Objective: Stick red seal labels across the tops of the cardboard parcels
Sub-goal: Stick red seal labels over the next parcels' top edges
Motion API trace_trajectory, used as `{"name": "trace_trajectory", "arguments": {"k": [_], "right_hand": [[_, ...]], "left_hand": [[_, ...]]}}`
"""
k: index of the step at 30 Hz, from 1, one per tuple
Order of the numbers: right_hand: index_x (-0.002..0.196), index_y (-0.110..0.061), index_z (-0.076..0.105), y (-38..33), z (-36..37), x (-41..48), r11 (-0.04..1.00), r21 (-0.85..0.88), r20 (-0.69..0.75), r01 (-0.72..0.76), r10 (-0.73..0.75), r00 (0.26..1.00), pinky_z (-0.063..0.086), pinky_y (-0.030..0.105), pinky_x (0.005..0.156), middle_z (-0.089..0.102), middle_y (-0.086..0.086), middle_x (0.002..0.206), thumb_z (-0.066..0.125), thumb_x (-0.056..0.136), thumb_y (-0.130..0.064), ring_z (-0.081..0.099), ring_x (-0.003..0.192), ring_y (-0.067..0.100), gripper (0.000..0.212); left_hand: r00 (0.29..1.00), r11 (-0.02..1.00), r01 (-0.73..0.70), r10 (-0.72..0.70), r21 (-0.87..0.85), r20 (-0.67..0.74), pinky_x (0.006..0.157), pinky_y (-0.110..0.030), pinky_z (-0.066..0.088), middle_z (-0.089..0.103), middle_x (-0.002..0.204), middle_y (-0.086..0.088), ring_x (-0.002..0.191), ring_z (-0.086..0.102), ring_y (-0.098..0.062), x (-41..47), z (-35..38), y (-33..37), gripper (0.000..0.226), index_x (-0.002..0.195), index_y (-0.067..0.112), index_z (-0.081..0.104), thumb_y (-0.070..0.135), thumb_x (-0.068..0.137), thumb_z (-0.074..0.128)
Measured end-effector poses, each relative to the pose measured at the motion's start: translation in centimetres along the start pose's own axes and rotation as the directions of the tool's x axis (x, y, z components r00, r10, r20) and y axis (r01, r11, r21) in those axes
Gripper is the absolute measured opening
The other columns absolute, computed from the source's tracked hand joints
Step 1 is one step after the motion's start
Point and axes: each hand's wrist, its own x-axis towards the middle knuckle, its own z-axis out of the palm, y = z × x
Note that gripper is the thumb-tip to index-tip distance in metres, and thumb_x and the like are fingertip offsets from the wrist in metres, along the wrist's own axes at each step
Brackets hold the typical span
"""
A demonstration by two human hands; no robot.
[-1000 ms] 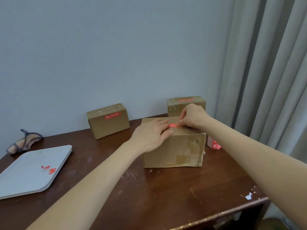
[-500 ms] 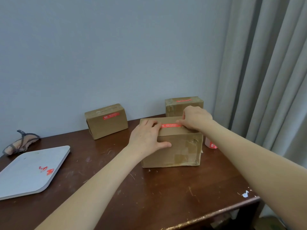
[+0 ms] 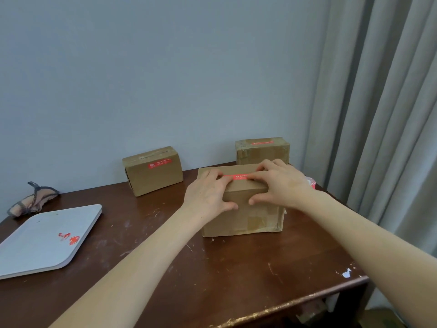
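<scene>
A brown cardboard parcel (image 3: 246, 218) stands in the middle of the dark wooden table (image 3: 212, 275). A red seal label (image 3: 236, 177) lies across its top. My left hand (image 3: 208, 192) rests on the parcel's left top edge, fingers on the label's left end, thumb on the front face. My right hand (image 3: 279, 183) covers the right top edge, fingers pressing the label's right end, thumb on the front. Two other parcels stand at the wall: one at the back left (image 3: 153, 171) with a red label on its front, one at the back right (image 3: 262, 150) with a red label on top.
A light grey tray (image 3: 35, 247) with red label scraps (image 3: 71, 237) lies at the left. A small fabric item (image 3: 33, 200) sits at the far left by the wall. A red-and-white label roll (image 3: 311, 182) peeks out behind my right wrist. Grey curtains (image 3: 383, 114) hang on the right.
My right hand has slid forward and spread over the parcel's right top edge, thumb now on the front face. More of the label lies flat between my hands. The view has shifted slightly.
</scene>
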Motion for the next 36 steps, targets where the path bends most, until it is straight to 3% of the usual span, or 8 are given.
{"name": "trace_trajectory", "arguments": {"k": [5, 12, 16, 22, 27, 31, 36], "right_hand": [[0.129, -0.034, 0.054, 1.2, -0.2, -0.8, 0.992, 0.075, -0.020, -0.100, 0.102, 0.995, 0.047, 0.034, 0.088, 0.049, -0.011, 0.124, 0.066, 0.070, -0.069, 0.041, 0.119, 0.013, 0.070], [0.135, -0.046, 0.046, 0.3, -0.6, -0.6, 0.994, -0.066, -0.008, -0.085, 0.084, 0.996, 0.042, 0.031, 0.082, 0.046, -0.005, 0.120, 0.059, 0.070, -0.076, 0.042, 0.115, 0.018, 0.073], [0.128, -0.035, 0.052, 0.3, -1.1, -0.3, 0.993, -0.042, -0.001, -0.108, 0.108, 0.994, 0.042, 0.033, 0.086, 0.048, -0.004, 0.122, 0.065, 0.065, -0.074, 0.044, 0.116, 0.019, 0.076], [0.144, -0.043, 0.030, -1.0, -0.4, 0.7, 0.994, -0.093, 0.023, -0.059, 0.062, 0.998, 0.039, 0.038, 0.097, 0.040, 0.004, 0.126, 0.063, 0.062, -0.079, 0.037, 0.120, 0.025, 0.095], [0.142, -0.045, 0.035, -1.0, 0.0, 0.8, 0.996, -0.060, 0.025, -0.073, 0.074, 0.997, 0.041, 0.035, 0.092, 0.039, 0.002, 0.123, 0.061, 0.063, -0.080, 0.035, 0.117, 0.023, 0.090], [0.137, -0.034, 0.046, -0.7, -0.3, 0.5, 0.994, -0.044, 0.011, -0.098, 0.099, 0.995, 0.044, 0.034, 0.083, 0.041, -0.002, 0.124, 0.064, 0.064, -0.077, 0.037, 0.118, 0.020, 0.087], [0.136, -0.035, 0.049, -0.7, -0.4, 0.2, 0.994, -0.039, 0.029, -0.100, 0.101, 0.994, 0.042, 0.032, 0.078, 0.042, -0.003, 0.122, 0.063, 0.066, -0.076, 0.038, 0.117, 0.019, 0.083]], "left_hand": [[0.998, 0.999, 0.042, -0.042, 0.004, -0.057, 0.089, -0.028, 0.042, 0.045, 0.131, 0.007, 0.124, 0.037, -0.013, -0.6, -0.1, -0.1, 0.071, 0.135, 0.025, 0.047, 0.061, 0.075, 0.063], [0.999, 0.999, 0.033, -0.032, 0.018, -0.030, 0.087, -0.028, 0.046, 0.046, 0.129, 0.005, 0.123, 0.039, -0.013, -0.5, -0.4, -0.3, 0.073, 0.132, 0.022, 0.047, 0.063, 0.074, 0.063], [0.996, 0.997, 0.078, -0.078, -0.011, -0.042, 0.090, -0.029, 0.046, 0.047, 0.127, 0.002, 0.120, 0.041, -0.014, -0.3, -0.4, -0.3, 0.079, 0.128, 0.014, 0.046, 0.063, 0.070, 0.067], [1.000, 0.996, 0.001, 0.002, 0.089, -0.029, 0.092, -0.031, 0.039, 0.041, 0.131, -0.002, 0.121, 0.038, -0.020, 0.4, -0.4, 0.1, 0.091, 0.143, 0.035, 0.027, 0.074, 0.068, 0.059], [1.000, 0.988, 0.011, -0.007, 0.153, -0.026, 0.095, -0.031, 0.033, 0.042, 0.126, -0.001, 0.117, 0.037, -0.020, 0.7, 0.1, -0.2, 0.083, 0.138, 0.038, 0.037, 0.078, 0.067, 0.054], [0.999, 0.991, 0.023, -0.018, 0.134, -0.035, 0.095, -0.030, 0.037, 0.044, 0.130, 0.001, 0.119, 0.039, -0.018, 0.6, 0.0, -0.2, 0.088, 0.136, 0.026, 0.043, 0.077, 0.066, 0.057], [0.999, 0.991, 0.028, -0.023, 0.131, -0.035, 0.090, -0.029, 0.041, 0.046, 0.132, 0.004, 0.119, 0.041, -0.016, 0.5, -0.3, -0.3, 0.087, 0.134, 0.022, 0.047, 0.076, 0.067, 0.057]]}}
